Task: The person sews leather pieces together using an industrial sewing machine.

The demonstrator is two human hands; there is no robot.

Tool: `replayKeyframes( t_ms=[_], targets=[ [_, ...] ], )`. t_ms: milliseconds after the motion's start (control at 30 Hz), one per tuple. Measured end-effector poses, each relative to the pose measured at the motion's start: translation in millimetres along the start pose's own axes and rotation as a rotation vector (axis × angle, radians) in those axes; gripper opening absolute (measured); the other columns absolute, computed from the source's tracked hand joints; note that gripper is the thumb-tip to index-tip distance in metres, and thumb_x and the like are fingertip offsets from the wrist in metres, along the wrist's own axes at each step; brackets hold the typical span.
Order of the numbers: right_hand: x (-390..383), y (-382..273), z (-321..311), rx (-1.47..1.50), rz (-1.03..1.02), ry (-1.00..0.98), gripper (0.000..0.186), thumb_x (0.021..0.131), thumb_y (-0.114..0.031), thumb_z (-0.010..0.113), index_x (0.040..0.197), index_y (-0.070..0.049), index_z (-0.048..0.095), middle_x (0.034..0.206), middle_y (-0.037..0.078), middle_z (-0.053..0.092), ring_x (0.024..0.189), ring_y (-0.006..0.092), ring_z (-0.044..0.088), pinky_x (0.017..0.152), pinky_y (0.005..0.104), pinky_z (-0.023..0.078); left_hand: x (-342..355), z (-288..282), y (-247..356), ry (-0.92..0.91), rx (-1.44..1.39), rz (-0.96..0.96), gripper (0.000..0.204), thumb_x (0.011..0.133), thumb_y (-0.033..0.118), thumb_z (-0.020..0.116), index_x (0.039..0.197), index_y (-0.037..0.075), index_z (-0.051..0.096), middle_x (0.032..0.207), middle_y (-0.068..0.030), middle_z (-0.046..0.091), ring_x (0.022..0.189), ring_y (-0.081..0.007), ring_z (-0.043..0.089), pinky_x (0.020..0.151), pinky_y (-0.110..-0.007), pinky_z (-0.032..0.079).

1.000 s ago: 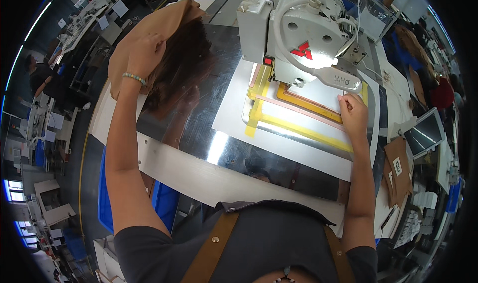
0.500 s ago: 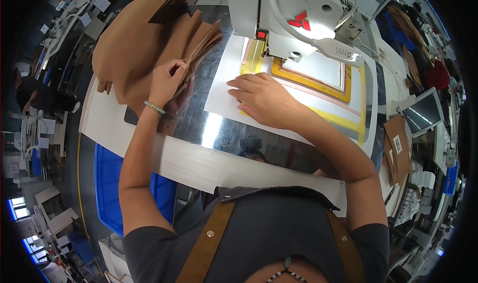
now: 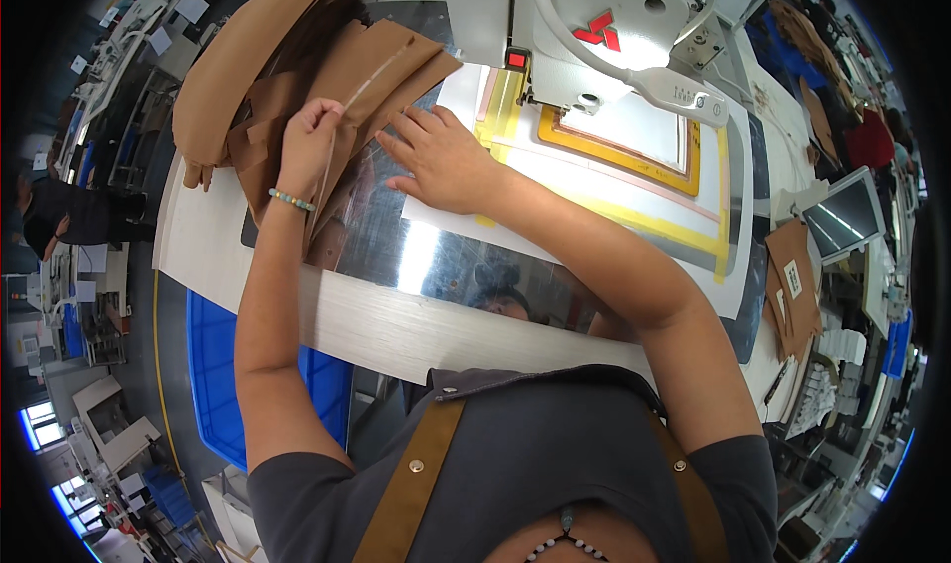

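My left hand [image 3: 309,145] is closed in a pinch on the edge of a brown fabric piece [image 3: 381,68] that carries a pale strip. This piece lies over a draped pile of brown fabric [image 3: 238,68] at the left. My right hand [image 3: 436,162] has its fingers stretched and apart, with nothing in it. It hovers by the near right edge of the brown piece, above the metal plate [image 3: 371,231] and the white sheet's left end; whether the fingertips touch the fabric I cannot tell. A white sewing machine head [image 3: 580,43] stands over a yellow rectangular frame [image 3: 619,157].
The white sheet [image 3: 555,221] bears yellow tape borders. A light table edge [image 3: 396,325] runs in front of me, above a blue bin [image 3: 213,365] at lower left. On the right are a small screen [image 3: 842,216] and brown pieces with a white label [image 3: 792,286].
My right hand has moved left, from the white sheet to the brown fabric's edge. My left hand has shifted slightly left and up, and the brown pieces now lie flatter and more spread.
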State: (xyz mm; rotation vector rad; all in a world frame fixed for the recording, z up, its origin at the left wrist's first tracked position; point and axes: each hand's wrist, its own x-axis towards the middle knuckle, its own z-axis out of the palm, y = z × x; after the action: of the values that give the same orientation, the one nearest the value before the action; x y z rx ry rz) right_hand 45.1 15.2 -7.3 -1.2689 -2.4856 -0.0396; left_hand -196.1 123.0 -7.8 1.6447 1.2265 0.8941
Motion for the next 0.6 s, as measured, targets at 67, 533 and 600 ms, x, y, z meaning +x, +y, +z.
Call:
replayKeyframes(
  t_ms=[67, 533, 600],
  targets=[
    [-0.2, 0.2, -1.8, 0.045, 0.042, -0.019, 0.07, 0.107, -0.052, 0.053, 0.152, 0.001, 0.053, 0.162, 0.023, 0.045, 0.153, 0.0357, 0.04, 0.125, 0.0544, 0.031, 6.9, -12.6, 2.0, 0.179, 0.009, 0.099, 0.015, 0.108, 0.018, 0.065, 0.104, 0.006, 0.072, 0.089, 0.0092, 0.059, 0.084, -0.0009, 0.05, 0.075, -0.018, 0.041],
    [-52.5, -7.7, -56.8, -0.114, 0.0, -0.002, 0.037, 0.089, -0.024, 0.072, 0.121, -0.005, 0.068, 0.125, 0.008, 0.066, 0.111, 0.0218, 0.065, 0.092, 0.0366, 0.054, -104.3, 45.1, 51.7, -0.197, 0.978, 0.903, 0.023, 0.085, 0.005, 0.07, 0.108, 0.002, 0.066, 0.134, -0.0124, 0.072, 0.103, -0.0288, 0.07, 0.088, -0.041, 0.058],
    [-64.4, -3.3, -58.6, -0.203, -0.06, 0.113, 0.032, 0.083, -0.017, 0.074, 0.113, -0.007, 0.069, 0.115, 0.005, 0.067, 0.101, 0.0173, 0.067, 0.083, 0.0321, 0.056, -118.0, 43.9, 49.9, -0.157, 0.952, 0.833, 0.024, 0.085, 0.005, 0.071, 0.109, 0.001, 0.067, 0.133, -0.0123, 0.072, 0.104, -0.0289, 0.071, 0.087, -0.041, 0.059]
  ],
)
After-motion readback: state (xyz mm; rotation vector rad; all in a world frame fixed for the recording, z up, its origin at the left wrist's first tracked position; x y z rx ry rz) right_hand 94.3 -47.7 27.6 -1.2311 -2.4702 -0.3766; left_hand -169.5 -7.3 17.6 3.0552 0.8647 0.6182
